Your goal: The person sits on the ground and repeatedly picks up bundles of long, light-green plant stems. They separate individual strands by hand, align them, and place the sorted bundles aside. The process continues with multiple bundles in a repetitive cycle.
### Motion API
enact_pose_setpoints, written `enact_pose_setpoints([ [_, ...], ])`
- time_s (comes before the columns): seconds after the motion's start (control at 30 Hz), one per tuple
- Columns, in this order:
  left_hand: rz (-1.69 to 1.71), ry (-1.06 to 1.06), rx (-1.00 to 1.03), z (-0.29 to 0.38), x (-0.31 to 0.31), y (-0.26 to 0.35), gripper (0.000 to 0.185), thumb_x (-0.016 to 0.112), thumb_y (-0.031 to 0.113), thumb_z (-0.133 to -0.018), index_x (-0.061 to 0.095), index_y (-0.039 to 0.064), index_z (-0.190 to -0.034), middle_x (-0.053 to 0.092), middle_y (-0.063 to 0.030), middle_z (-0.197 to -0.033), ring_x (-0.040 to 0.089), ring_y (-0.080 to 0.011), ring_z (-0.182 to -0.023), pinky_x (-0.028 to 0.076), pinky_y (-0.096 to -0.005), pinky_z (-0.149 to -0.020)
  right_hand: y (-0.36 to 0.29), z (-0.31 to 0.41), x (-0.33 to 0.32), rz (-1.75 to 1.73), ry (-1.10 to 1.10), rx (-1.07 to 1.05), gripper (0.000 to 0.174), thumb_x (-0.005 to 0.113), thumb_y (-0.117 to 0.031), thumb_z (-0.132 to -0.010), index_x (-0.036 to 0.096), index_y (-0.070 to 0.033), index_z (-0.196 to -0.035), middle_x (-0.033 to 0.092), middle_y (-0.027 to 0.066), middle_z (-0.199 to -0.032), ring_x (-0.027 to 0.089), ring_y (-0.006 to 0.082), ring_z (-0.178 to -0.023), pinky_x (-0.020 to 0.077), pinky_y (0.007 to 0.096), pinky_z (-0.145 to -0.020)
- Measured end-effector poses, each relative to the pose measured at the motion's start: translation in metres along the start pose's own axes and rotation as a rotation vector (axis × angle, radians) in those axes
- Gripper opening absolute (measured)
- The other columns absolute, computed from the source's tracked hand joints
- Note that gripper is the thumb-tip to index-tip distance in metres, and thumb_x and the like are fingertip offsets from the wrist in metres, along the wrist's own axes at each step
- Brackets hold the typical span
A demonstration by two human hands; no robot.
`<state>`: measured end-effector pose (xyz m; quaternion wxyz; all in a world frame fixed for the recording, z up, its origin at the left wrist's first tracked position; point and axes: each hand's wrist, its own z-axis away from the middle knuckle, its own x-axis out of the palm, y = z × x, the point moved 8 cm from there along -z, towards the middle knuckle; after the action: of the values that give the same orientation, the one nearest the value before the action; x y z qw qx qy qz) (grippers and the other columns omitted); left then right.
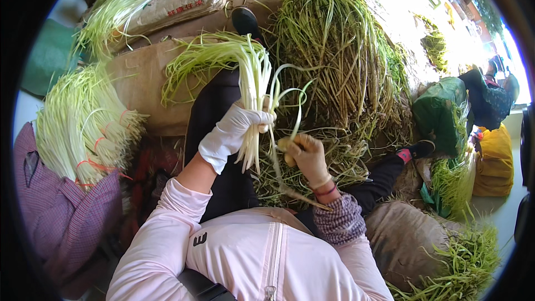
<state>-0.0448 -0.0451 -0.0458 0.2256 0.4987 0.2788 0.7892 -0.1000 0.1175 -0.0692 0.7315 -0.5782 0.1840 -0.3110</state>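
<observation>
My left hand [240, 127], in a white glove, is closed around a bunch of pale garlic chives [254, 71] with white stems pointing down and leaves drooping left over my knee. My right hand [307, 154], in a thin tan glove, is to the right with its fingertips pinched on a loose pale-green leaf [299, 113]. A long, partly browned stalk [278, 167] hangs between the hands, its lower end near my right cuff. Behind them lies a large heap of untrimmed chives [330, 50] with brown stems.
Bundles of chives [92, 121] tied with red bands lie at the left by checked cloth [71, 213]. More chives [129, 8] rest on a printed sack [184, 4]. At the right are a green sack [441, 113], a yellow bag [495, 161] and a brown sack [405, 238].
</observation>
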Motion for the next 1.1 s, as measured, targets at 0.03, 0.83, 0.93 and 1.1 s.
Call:
enact_pose_setpoints([
  [0.03,0.037,0.013,0.040,0.000,-0.002,0.005,0.034,0.066,-0.006,-0.075,0.059,0.001,-0.108,0.062,-0.0086,-0.087,0.060,-0.0131,-0.072,0.047,-0.0212,-0.059,0.003,0.010,-0.012,0.461,0.002,-0.145,0.011,0.066,-0.010,-0.088,0.070,-0.001,-0.091,0.064,0.0048,-0.065,0.059,0.0078,-0.052,0.0443,0.0214,-0.045],
  [0.83,0.277,0.023,0.369,0.004,-0.017,0.080,0.039,0.069,0.009,-0.082,0.052,0.003,-0.117,0.061,-0.0027,-0.095,0.057,-0.0046,-0.064,0.053,-0.0295,-0.087,0.073,0.114,-0.174,0.219,0.125,0.402,0.016,0.065,-0.009,-0.088,0.066,0.004,-0.096,0.066,0.0056,-0.072,0.060,0.0101,-0.060,0.0480,0.0239,-0.053],
  [0.93,0.224,0.109,0.354,0.002,-0.019,0.079,0.039,0.069,0.010,-0.082,0.053,0.005,-0.117,0.060,-0.0019,-0.096,0.057,-0.0041,-0.065,0.051,-0.0308,-0.090,0.078,0.130,-0.232,1.182,0.181,0.823,0.030,0.075,-0.014,-0.075,0.068,-0.005,-0.103,0.068,0.0110,-0.075,0.066,0.0248,-0.065,0.0535,0.0347,-0.066],
  [1.1,0.098,0.064,0.202,-0.005,0.012,0.038,0.028,0.068,0.004,-0.079,0.055,0.006,-0.104,0.058,-0.0046,-0.089,0.058,-0.0095,-0.067,0.051,-0.0348,-0.091,-0.038,0.023,-0.092,0.531,-0.058,-0.247,0.068,0.069,0.000,-0.074,0.046,-0.010,-0.138,0.039,0.0127,-0.146,0.039,0.0267,-0.134,0.0342,0.0349,-0.111],
])
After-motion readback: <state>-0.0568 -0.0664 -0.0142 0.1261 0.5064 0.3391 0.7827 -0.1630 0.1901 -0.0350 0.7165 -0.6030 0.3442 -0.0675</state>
